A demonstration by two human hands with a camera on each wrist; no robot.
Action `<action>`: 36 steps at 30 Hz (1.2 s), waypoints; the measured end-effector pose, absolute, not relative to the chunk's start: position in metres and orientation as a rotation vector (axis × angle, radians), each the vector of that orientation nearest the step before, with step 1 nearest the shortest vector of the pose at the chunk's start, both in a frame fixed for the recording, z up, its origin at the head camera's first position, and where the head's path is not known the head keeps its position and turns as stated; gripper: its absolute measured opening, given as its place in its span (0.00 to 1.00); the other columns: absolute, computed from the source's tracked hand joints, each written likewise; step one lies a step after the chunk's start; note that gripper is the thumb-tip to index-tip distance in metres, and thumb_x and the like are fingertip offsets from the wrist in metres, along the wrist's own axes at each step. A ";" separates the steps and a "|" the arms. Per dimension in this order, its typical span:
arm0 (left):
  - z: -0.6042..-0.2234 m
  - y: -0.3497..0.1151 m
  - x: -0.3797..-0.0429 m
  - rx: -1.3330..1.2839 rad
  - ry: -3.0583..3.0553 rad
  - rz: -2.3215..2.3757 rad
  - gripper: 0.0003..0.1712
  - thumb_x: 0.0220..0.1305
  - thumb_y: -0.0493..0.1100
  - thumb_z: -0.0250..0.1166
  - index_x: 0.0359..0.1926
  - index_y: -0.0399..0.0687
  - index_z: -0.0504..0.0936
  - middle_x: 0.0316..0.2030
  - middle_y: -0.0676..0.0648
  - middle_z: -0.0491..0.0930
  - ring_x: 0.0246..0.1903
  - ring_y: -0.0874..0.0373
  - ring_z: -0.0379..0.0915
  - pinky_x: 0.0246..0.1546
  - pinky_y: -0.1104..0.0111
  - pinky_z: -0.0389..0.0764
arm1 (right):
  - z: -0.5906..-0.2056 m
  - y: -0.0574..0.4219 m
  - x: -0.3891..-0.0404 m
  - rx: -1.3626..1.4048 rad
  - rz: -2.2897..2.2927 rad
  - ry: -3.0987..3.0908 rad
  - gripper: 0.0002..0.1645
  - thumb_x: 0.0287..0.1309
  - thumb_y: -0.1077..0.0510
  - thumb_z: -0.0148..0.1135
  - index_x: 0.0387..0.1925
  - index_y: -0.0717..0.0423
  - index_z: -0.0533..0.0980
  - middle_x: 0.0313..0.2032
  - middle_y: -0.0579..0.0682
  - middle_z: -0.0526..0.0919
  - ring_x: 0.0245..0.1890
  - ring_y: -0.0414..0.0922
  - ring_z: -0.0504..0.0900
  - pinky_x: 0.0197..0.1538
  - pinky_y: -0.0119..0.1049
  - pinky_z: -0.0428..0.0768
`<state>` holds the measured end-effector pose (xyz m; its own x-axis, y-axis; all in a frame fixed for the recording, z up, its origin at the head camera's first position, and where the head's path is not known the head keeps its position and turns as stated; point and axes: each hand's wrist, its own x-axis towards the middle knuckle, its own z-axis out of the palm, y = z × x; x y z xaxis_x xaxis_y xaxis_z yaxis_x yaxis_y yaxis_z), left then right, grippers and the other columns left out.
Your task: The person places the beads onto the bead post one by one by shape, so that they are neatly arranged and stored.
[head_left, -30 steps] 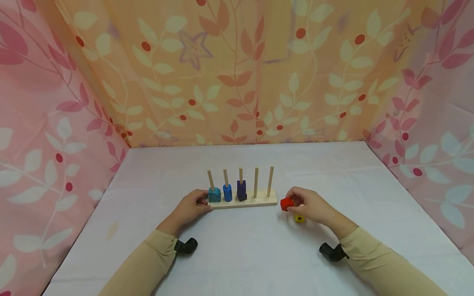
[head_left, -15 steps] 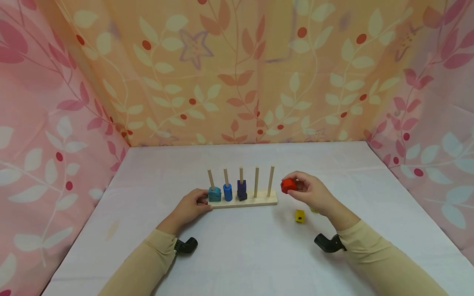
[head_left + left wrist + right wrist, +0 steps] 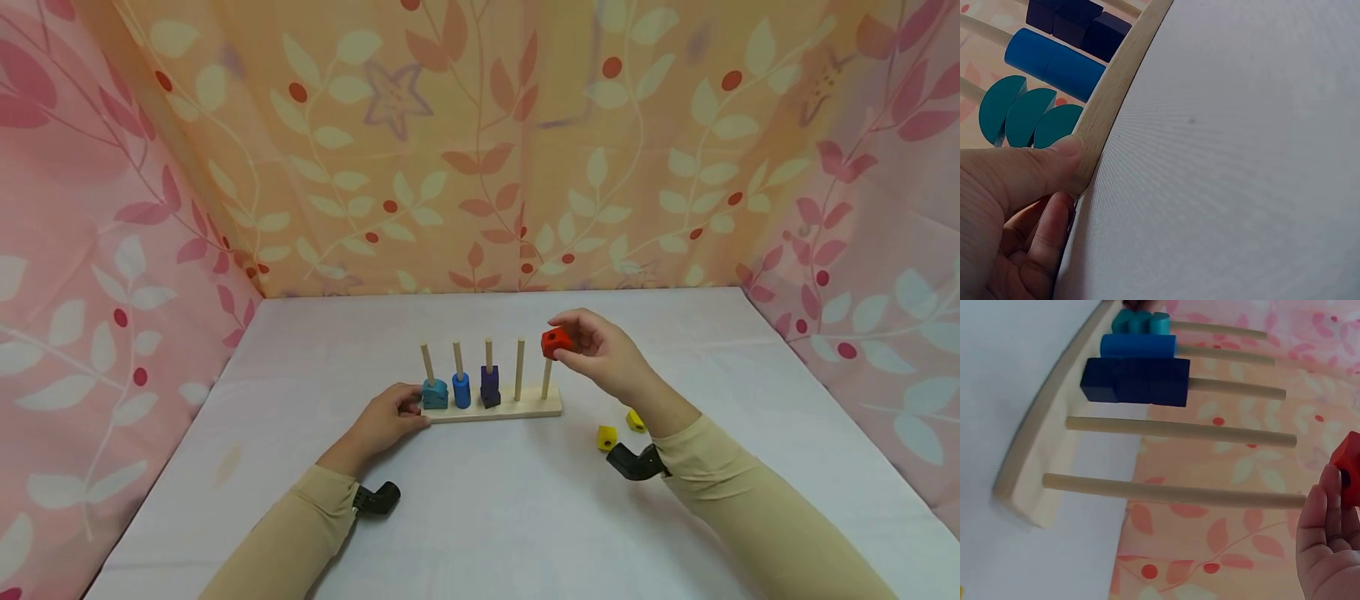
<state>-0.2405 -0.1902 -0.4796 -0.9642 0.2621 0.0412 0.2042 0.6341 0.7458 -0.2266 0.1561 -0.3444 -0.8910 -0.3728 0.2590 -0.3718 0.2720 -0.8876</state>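
A wooden peg board [image 3: 532, 407] with several upright pegs stands on the white table. At its left end my left hand [image 3: 386, 423] grips the base, thumb on the edge in the left wrist view. My right hand [image 3: 607, 358] pinches a red block [image 3: 556, 342] with a hole in it, right at the top of the rightmost peg [image 3: 1179, 494]. Teal half-round blocks [image 3: 1030, 115] fill the lower part of the leftmost peg. Beside them sit blue cylinders [image 3: 1054, 62], then dark purple square blocks [image 3: 1135, 381]. The two pegs on the right are bare.
Two yellow blocks [image 3: 607, 438] with holes lie on the table right of the board, below the right forearm. Black wrist cameras [image 3: 633, 462] jut from both sleeves. Patterned cloth [image 3: 480, 167] walls in the back and sides of the table [image 3: 480, 517].
My right hand has lifted the red block off the table and carried it up and left to the rightmost peg, uncovering the yellow blocks. The left hand has stayed still.
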 end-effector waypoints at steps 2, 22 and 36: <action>-0.480 -0.190 -0.241 0.395 2.767 1.266 0.27 0.51 0.42 0.70 0.54 0.49 0.75 0.38 0.52 0.74 0.37 0.60 0.70 0.39 0.66 0.71 | -0.340 0.152 -0.229 -0.748 -1.740 2.529 0.21 0.55 0.65 0.61 0.52 0.56 0.71 0.46 0.55 0.76 0.42 0.47 0.77 0.45 0.30 0.76; -0.478 -0.190 -0.240 0.390 2.768 1.249 0.27 0.51 0.42 0.70 0.54 0.48 0.75 0.38 0.52 0.73 0.36 0.60 0.69 0.39 0.66 0.71 | -0.344 0.123 -0.257 -0.724 -1.538 2.707 0.13 0.53 0.56 0.65 0.41 0.53 0.75 0.38 0.48 0.80 0.42 0.44 0.75 0.46 0.42 0.72; -0.483 -0.191 -0.243 0.431 2.770 1.281 0.28 0.51 0.43 0.70 0.55 0.47 0.75 0.42 0.51 0.75 0.38 0.60 0.71 0.38 0.67 0.71 | -0.360 0.124 -0.260 -0.551 -1.514 2.597 0.19 0.50 0.61 0.66 0.45 0.57 0.74 0.39 0.54 0.78 0.37 0.48 0.71 0.35 0.37 0.72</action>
<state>-0.2427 -0.1913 -0.4825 -0.9591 0.2762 0.0626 0.2266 0.6159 0.7546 -0.2596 0.1238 -0.3603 -0.9313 -0.3484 0.1059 -0.2638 0.4448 -0.8559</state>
